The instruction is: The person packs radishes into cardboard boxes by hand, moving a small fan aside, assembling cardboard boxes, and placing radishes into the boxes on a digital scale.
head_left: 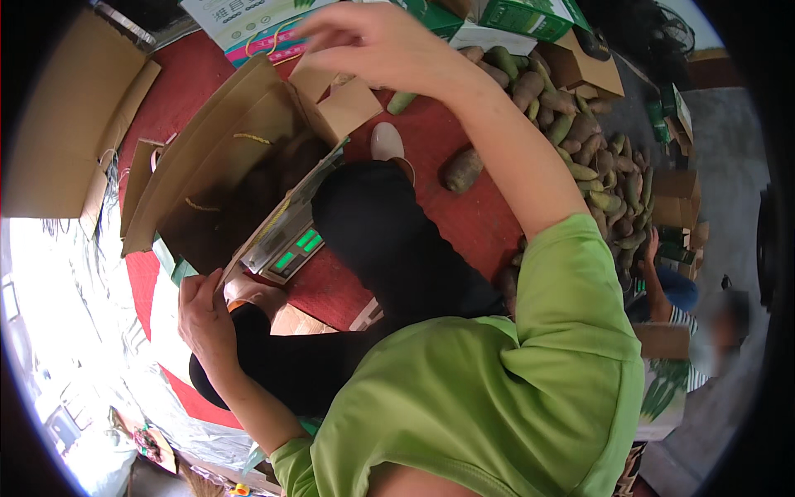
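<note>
An open cardboard box (219,153) with yellow rope loops on its inner wall stands in front of me, its inside in shadow. At its near corner, my left hand (207,321) has its fingers closed on the box's edge. My right hand (377,45) is raised above the far end, beside an upright cardboard flap (348,108). Its fingers are apart and blurred at the tips, with nothing seen in them. Against the box's right side is a scale (294,253) with lit green displays.
To the right lies a heap of long green and brown vegetables (592,149); a single one (462,171) rests on the red floor (447,219). Printed boxes (522,16) stand at the back. Another large carton (70,108) is at left. A co-worker (675,302) sits at far right.
</note>
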Demonstrator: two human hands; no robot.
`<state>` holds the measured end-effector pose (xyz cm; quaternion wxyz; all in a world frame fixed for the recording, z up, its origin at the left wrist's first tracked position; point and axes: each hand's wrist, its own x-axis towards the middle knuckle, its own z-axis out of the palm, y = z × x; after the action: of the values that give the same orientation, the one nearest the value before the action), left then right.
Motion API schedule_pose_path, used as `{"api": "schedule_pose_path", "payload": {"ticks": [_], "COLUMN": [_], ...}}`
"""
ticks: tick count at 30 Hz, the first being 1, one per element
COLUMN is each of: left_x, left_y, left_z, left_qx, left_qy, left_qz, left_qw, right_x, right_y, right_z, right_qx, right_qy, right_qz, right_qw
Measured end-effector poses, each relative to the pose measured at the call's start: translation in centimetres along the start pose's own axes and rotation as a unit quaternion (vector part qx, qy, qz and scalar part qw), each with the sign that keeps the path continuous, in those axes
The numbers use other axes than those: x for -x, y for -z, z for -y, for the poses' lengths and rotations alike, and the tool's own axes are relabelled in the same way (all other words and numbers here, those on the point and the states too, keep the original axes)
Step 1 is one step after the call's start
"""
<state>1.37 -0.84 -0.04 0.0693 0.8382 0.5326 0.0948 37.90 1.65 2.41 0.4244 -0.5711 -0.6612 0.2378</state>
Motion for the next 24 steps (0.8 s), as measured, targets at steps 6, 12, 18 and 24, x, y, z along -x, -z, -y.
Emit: {"api": "schedule_pose_path", "payload": {"ticks": [6, 12, 18, 24], "left_x": [0.1, -1.7, -6.1, -6.7], "left_y": [0.2, 1.8, 0.9, -1.4], "left_z": [0.0, 1.2, 1.4, 3.7], "left_qx": [0.047, 0.248, 0.123, -0.075], "left_qy": [-0.007, 0.079, 0.117, 0.036], "left_qz": [0.026, 0.118, 0.231, 0.249], "left_qw": [0.999, 0.958, 0.958, 0.965], "right_x": [17.0, 33.4, 37.4, 33.6], "right_y": [1.6, -6.7, -15.4, -15.6], "right_z": [-15.3, -22.3, -23.3, -19.9], "right_qx": [0.043, -0.164, -0.034, 0.01], "right_qy": [-0.185, -0.497, -0.398, -0.426], "right_qz": [-0.132, -0.112, 0.044, 0.097], "right_qw": [0.973, 0.845, 0.916, 0.899]}}
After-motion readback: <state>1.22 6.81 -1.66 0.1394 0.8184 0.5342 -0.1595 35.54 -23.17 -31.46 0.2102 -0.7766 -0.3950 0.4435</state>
